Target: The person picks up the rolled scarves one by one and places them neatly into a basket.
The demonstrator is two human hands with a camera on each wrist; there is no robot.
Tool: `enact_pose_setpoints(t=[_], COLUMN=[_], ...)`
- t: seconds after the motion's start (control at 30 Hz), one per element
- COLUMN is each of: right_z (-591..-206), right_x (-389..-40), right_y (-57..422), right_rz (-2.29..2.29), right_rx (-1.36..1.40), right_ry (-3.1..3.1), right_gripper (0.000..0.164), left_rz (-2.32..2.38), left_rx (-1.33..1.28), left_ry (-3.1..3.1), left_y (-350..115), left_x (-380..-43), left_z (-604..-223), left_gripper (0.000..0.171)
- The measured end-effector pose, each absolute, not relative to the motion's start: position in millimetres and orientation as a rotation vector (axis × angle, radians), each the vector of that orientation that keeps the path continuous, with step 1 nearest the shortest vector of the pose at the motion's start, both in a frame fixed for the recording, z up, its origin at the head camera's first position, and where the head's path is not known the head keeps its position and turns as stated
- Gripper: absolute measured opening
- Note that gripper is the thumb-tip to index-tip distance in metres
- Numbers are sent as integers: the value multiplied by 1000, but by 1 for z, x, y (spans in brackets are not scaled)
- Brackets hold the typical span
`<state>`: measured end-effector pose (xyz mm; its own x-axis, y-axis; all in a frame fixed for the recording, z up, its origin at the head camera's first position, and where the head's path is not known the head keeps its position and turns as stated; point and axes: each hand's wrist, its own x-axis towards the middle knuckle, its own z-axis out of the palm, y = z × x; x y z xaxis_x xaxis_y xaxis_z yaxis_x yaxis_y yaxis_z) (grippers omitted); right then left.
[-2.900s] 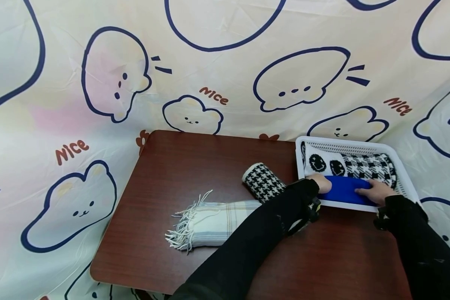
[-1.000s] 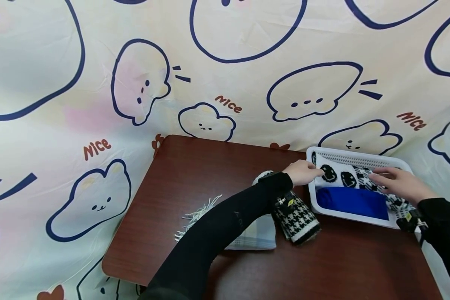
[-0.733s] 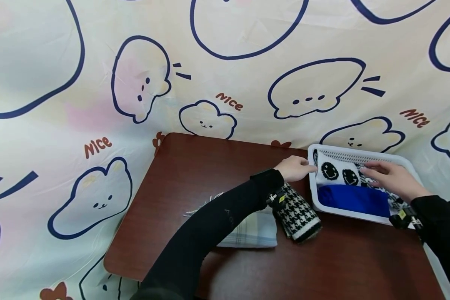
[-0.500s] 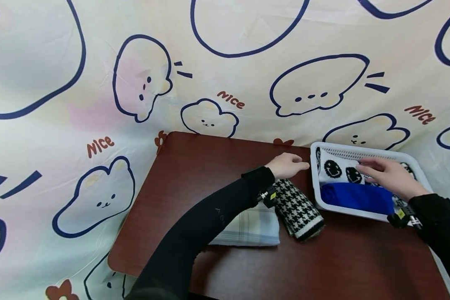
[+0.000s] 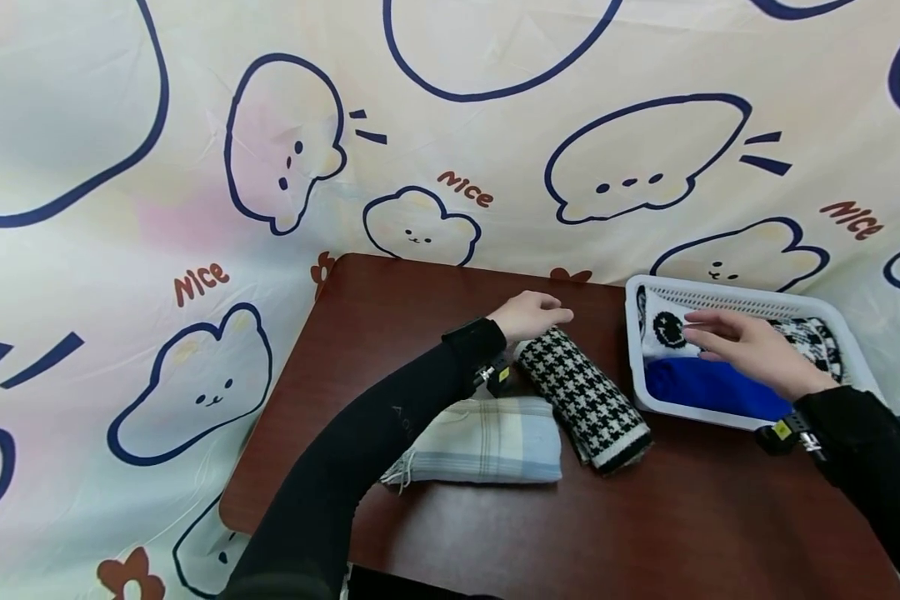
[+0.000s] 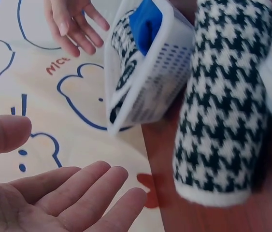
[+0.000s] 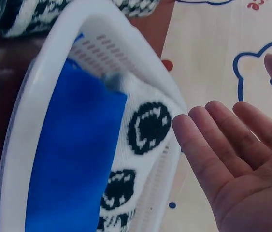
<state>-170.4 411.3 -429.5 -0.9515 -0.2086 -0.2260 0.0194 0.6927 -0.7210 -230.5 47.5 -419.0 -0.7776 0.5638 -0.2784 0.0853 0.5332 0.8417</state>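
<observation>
My left hand hovers with loose fingers near the far end of a rolled black-and-white houndstooth scarf. In the left wrist view its palm shows and holds nothing. My right hand hangs over the white plastic basket, fingers extended and holding nothing, as the right wrist view confirms. Inside the basket lie a folded blue cloth along the near side and a white knit piece with black smiley faces behind it. A folded pale plaid scarf with fringe lies beside the houndstooth one, partly behind my left sleeve.
The brown wooden table carries the basket at its back right corner. A cartoon-printed curtain hangs right behind the table. More black-and-white patterned knit fills the basket's right part.
Both hands have let go of the blue cloth, which now lies in the basket. The left hand has moved left, out over the houndstooth scarf; the right has risen and drifted left above the basket.
</observation>
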Motion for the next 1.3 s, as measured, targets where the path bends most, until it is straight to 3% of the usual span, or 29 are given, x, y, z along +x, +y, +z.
enact_pose_setpoints(t=[0.27,0.67,1.3], right_z=[-434,-433,-440], right_x=[-169,-162,-136], right_y=[394,369,344], right_rz=[-1138,-1244,-1296], right_rx=[-202,-258,-246], right_ry=[2597,2540,2435], right_gripper=[62,64,72], left_rz=[1140,1134,1151], left_rx=[514,458,371], left_ry=[2271,2280,2228], left_y=[14,-29,-37], left_x=[-235,-239,-245], left_z=[-421,-422,-436], left_gripper=[56,56,58])
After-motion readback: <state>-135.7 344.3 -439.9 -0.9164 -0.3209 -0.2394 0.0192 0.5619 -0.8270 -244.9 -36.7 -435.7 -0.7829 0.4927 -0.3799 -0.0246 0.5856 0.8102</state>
